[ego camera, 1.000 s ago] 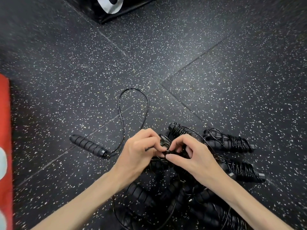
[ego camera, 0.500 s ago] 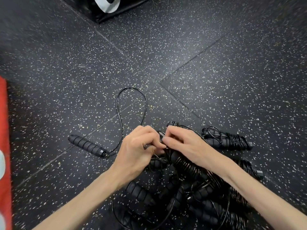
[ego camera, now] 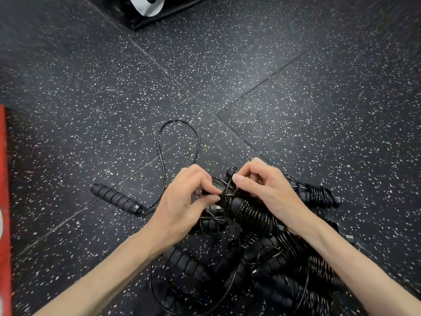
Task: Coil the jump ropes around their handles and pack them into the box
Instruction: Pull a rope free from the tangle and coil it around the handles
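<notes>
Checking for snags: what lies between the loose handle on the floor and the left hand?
In the head view, only the thin black cord on bare floor separates the loose handle from the left hand.

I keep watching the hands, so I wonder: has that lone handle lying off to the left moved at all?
No. The lone handle still lies across the same floor seam, with its rope loop unchanged.

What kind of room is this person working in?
Probably a gym: speckled black rubber floor tiles, a pile of jump ropes on the floor, and a padded black block at the far edge.
</notes>
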